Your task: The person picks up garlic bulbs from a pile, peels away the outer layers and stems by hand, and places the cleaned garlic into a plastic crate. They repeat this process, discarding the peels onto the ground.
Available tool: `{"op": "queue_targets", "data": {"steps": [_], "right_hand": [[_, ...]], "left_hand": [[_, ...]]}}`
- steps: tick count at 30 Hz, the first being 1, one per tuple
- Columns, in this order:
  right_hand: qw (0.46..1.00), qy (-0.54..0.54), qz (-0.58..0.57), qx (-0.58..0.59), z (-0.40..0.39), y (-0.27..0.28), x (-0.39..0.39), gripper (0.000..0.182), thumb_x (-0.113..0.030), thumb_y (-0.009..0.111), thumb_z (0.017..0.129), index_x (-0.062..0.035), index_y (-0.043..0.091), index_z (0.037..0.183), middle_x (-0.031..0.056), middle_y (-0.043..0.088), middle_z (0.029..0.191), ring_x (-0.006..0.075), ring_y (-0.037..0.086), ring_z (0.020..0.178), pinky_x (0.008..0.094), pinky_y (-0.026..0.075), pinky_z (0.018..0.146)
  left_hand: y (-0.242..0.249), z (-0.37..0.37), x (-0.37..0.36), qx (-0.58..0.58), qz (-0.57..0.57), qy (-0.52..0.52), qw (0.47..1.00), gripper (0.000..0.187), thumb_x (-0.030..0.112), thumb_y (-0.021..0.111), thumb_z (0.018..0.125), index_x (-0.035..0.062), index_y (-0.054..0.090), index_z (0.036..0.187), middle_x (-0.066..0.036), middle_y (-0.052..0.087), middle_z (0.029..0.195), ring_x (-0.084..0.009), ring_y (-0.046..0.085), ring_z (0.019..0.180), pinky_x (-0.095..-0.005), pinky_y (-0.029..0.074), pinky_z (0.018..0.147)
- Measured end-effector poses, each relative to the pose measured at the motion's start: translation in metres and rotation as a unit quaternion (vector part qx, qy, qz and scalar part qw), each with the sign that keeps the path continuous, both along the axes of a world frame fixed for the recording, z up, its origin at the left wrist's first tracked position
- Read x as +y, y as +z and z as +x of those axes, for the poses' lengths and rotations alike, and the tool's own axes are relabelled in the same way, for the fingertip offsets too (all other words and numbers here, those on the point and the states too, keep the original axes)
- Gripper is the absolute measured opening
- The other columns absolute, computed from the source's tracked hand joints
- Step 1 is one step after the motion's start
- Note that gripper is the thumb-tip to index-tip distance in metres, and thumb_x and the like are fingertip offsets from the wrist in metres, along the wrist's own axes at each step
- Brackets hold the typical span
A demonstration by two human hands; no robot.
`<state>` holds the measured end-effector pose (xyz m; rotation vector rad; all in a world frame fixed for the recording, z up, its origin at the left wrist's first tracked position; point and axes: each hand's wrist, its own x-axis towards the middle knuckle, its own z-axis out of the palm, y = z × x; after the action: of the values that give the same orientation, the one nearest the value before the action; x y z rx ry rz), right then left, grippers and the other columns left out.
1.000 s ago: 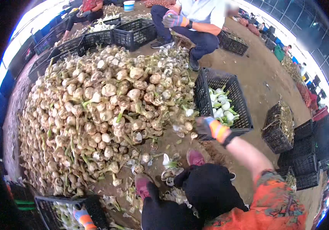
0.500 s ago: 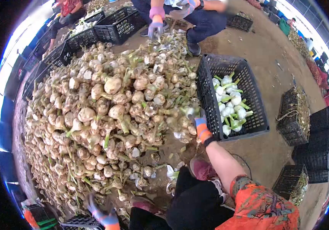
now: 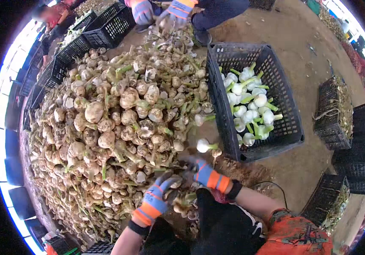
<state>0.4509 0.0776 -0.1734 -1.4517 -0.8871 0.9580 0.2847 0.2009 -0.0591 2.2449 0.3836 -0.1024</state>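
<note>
Both gloved hands are close together over the near edge of a big heap of unpeeled garlic. My left hand, in a grey-blue and orange glove, is closed around a garlic bulb that its fingers partly cover. My right hand is just to the right of it, its fingertips smeared by motion, so I cannot see whether they grip anything. A clean white garlic bulb with a cut green stem lies on the ground above my right hand. Several white bulbs lie in the black crate.
Across the heap, a co-worker's gloved hands work at its far edge. More black crates line the far left. Filled crates stand on the right. My knees are close below my hands.
My left hand has come up from the lower heap to the middle, now with a bulb. My right hand has drawn back from beside the crate toward it. The view has shifted slightly.
</note>
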Motion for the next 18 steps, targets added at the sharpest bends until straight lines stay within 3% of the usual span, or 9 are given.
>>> {"op": "queue_targets", "data": {"steps": [2,3,5,6,8,12,16,17,18], "right_hand": [[0.94,-0.206,-0.133,-0.237,0.025,0.006,0.007,0.048,-0.011,0.064,0.068,-0.0127,0.056,0.116,0.0184,0.048,0.121,0.0369,0.043,0.114,0.043,0.034,0.098],[0.943,-0.204,-0.131,-0.23,0.035,0.0,0.011,0.048,-0.011,0.064,0.068,-0.0127,0.056,0.116,0.0184,0.048,0.121,0.0369,0.043,0.114,0.043,0.034,0.098],[0.847,-0.074,-0.337,-0.405,0.046,-0.022,0.013,0.045,-0.016,0.063,0.065,-0.0153,0.06,0.11,0.0194,0.045,0.122,0.0411,0.04,0.113,0.0474,0.034,0.096],[0.85,-0.073,-0.336,-0.4,0.043,-0.03,0.008,0.045,-0.016,0.063,0.065,-0.0153,0.06,0.11,0.0194,0.045,0.122,0.0411,0.04,0.113,0.0474,0.034,0.096],[0.839,0.057,-0.348,-0.415,0.033,-0.042,-0.006,0.044,-0.025,0.063,0.065,-0.0132,0.062,0.107,0.0168,0.044,0.121,0.0378,0.039,0.112,0.0467,0.033,0.095],[0.861,0.067,-0.305,-0.403,0.018,-0.03,-0.026,0.039,-0.016,0.059,0.065,-0.015,0.064,0.104,0.02,0.044,0.123,0.0388,0.04,0.114,0.0481,0.032,0.097],[0.852,0.109,-0.307,-0.41,0.009,-0.046,-0.041,0.04,-0.019,0.061,0.064,-0.015,0.064,0.104,0.0191,0.043,0.124,0.0389,0.038,0.116,0.0484,0.031,0.096],[0.848,0.133,-0.302,-0.415,0.015,-0.034,-0.04,0.041,-0.014,0.062,0.064,-0.0107,0.063,0.104,0.0199,0.049,0.118,0.0375,0.045,0.11,0.0463,0.038,0.092],[0.848,0.136,-0.299,-0.417,0.014,-0.041,-0.041,0.041,-0.014,0.062,0.064,-0.0107,0.063,0.104,0.0199,0.049,0.118,0.0375,0.045,0.11,0.0463,0.038,0.092]], "left_hand": [[0.021,-0.012,0.011,0.044,0.064,0.025,0.997,0.047,0.011,0.067,0.072,0.0065,0.052,0.116,-0.02,0.048,0.121,-0.038,0.05,0.107,-0.0395,0.044,0.09],[0.029,-0.017,0.017,0.023,0.072,0.051,0.996,0.045,0.009,0.067,0.071,0.0063,0.053,0.114,-0.02,0.05,0.119,-0.038,0.051,0.107,-0.039,0.045,0.089],[0.054,-0.027,0.027,0.014,0.087,0.09,0.992,0.042,0.006,0.066,0.07,0.006,0.055,0.111,-0.019,0.053,0.115,-0.037,0.052,0.105,-0.0382,0.045,0.088],[0.073,-0.033,0.033,0.024,0.093,0.105,0.99,0.041,0.004,0.066,0.07,0.0059,0.056,0.11,-0.019,0.054,0.114,-0.0361,0.053,0.105,-0.0379,0.045,0.088],[0.121,-0.05,0.042,0.085,0.231,0.096,0.964,0.038,0.003,0.064,0.071,0.0042,0.056,0.109,-0.019,0.054,0.116,-0.0341,0.054,0.106,-0.0376,0.044,0.09],[0.212,-0.065,0.05,0.06,0.334,0.165,0.926,0.038,0.001,0.062,0.07,0.0008,0.056,0.108,-0.021,0.052,0.119,-0.0342,0.052,0.109,-0.0388,0.041,0.093],[0.265,-0.033,0.041,0.08,0.438,0.076,0.892,0.042,-0.004,0.059,0.067,0.0009,0.056,0.108,-0.021,0.05,0.121,-0.0364,0.051,0.111,-0.0404,0.043,0.092],[0.271,-0.026,0.038,0.095,0.439,0.064,0.891,0.04,-0.001,0.058,0.071,0.0011,0.055,0.11,-0.022,0.05,0.122,-0.0361,0.049,0.112,-0.0404,0.041,0.093],[0.274,-0.018,0.033,0.109,0.439,0.052,0.89,0.038,0.002,0.057,0.074,0.0012,0.054,0.112,-0.022,0.049,0.123,-0.0359,0.048,0.114,-0.0405,0.04,0.095]]}}
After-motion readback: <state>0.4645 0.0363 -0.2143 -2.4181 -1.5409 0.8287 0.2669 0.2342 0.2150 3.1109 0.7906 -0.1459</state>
